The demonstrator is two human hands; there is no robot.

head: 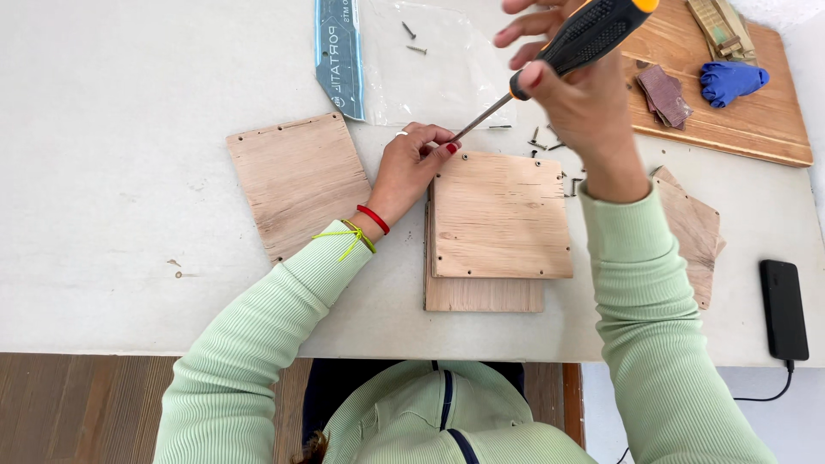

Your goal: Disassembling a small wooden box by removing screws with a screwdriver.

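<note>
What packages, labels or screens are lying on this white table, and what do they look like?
Clear plastic bag: flat at the table's far edge, holding two small screws.
Blue-grey label strip: along the bag's left edge, with pale lettering.
Black phone: near right edge, dark screen, cable plugged in.

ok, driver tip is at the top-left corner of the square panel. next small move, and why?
Probably seat the screwdriver tip squarely in the screw and turn. The right hand holds it slanted toward the panel corner, where the left hand fingertips pinch. The screw itself is hidden.
</note>
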